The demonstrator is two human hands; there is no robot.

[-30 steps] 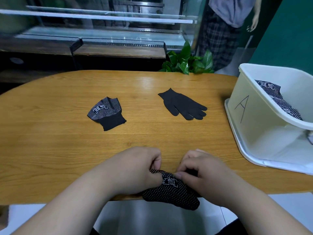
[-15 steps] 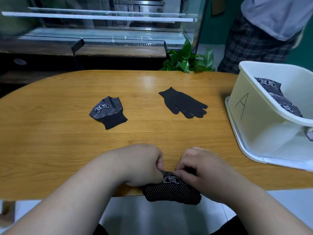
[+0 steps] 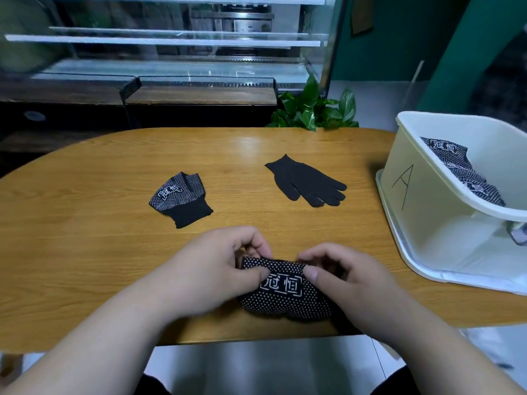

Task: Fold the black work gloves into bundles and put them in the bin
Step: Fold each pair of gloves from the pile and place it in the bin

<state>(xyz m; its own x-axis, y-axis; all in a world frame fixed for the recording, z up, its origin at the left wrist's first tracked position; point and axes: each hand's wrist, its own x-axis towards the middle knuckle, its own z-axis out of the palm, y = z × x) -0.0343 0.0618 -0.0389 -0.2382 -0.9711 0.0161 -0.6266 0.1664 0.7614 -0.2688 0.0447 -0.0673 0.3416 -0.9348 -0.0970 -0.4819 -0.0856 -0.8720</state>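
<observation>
I see the wooden tabletop [image 3: 85,252] filling most of the view, with a glass display case [image 3: 171,52] behind its far edge. At the right sits the white bin [image 3: 427,212], tilted, with a letter A drawn on its near wall; dotted gloves [image 3: 456,166] already lie inside against its far side. A leafy plant [image 3: 313,109] shows just past the far edge, between the case and the bin.

On the tabletop, right of centre, a plain black glove [image 3: 306,183] lies flat with its fingers pointing to the near right. Left of it, well apart, rests a folded bundle [image 3: 179,199], dotted side up and its cuff toward me.

At the near edge, in the middle, lies the dotted glove [image 3: 285,295] with its white printed label up, its near part at the rim. The left hand [image 3: 222,269] has its grip pinched on the glove's far left edge, thumb on top. The right hand [image 3: 348,277] has its grip pinched on the far right edge, thumb beside the label and fingers curled behind.
</observation>
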